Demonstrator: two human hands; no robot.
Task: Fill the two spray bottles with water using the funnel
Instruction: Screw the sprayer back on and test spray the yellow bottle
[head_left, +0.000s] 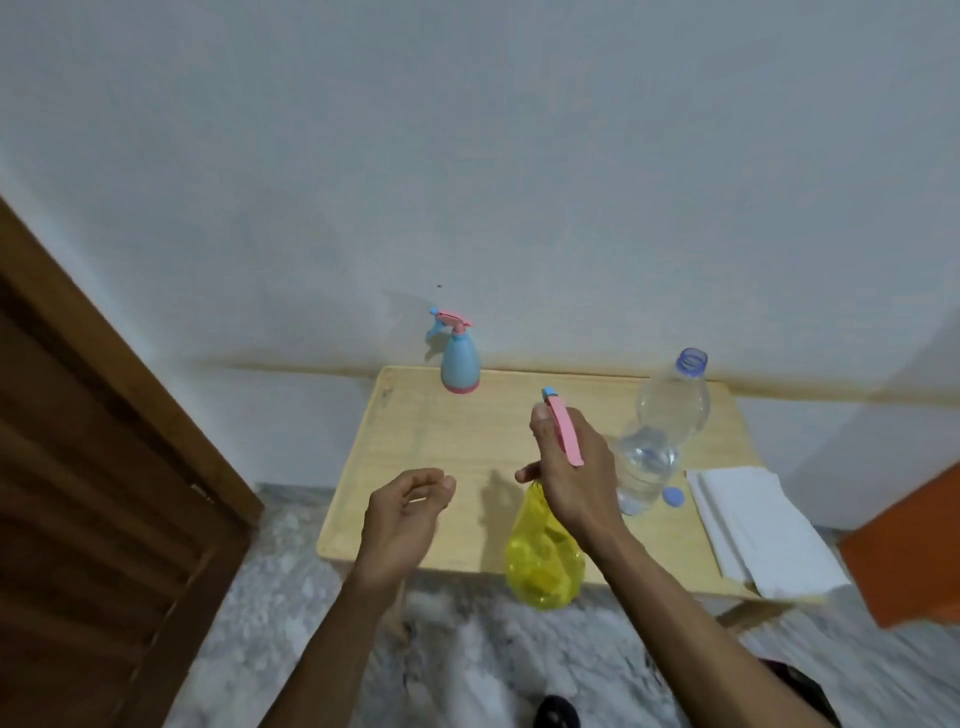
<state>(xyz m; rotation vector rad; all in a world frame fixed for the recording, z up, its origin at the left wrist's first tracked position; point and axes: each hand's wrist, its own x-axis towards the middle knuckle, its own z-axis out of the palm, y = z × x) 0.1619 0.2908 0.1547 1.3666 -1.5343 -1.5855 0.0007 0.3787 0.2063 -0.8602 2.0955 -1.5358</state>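
Two spray bottles are in view: the yellow spray bottle (543, 553) hangs in the air in front of you, over the near edge of the wooden surface (447, 467), and the blue spray bottle (459, 364) stands upright at the far edge of that surface, close to the wall (519, 156), its pink-and-blue trigger head pointing to your left. Your right hand (569, 465) grasps the yellow bottle at the neck, fingers curled around the pink trigger head (565, 431), whose blue nozzle tip points away from you; the translucent body below the hand leans slightly toward you. Your left hand (402, 512) hovers just left of the yellow bottle, apart from it, fingers loosely curled and holding nothing. To the right of your right hand, a clear water bottle (660, 431) stands uncapped on the surface, water showing in its lower part. Its blue cap (674, 497) lies on the surface just beside the base. Further right, a folded white cloth (753, 525) rests on the surface and overhangs its near right corner. A brown wooden door (104, 493) fills the left side, and the floor (467, 665) below is mottled grey.
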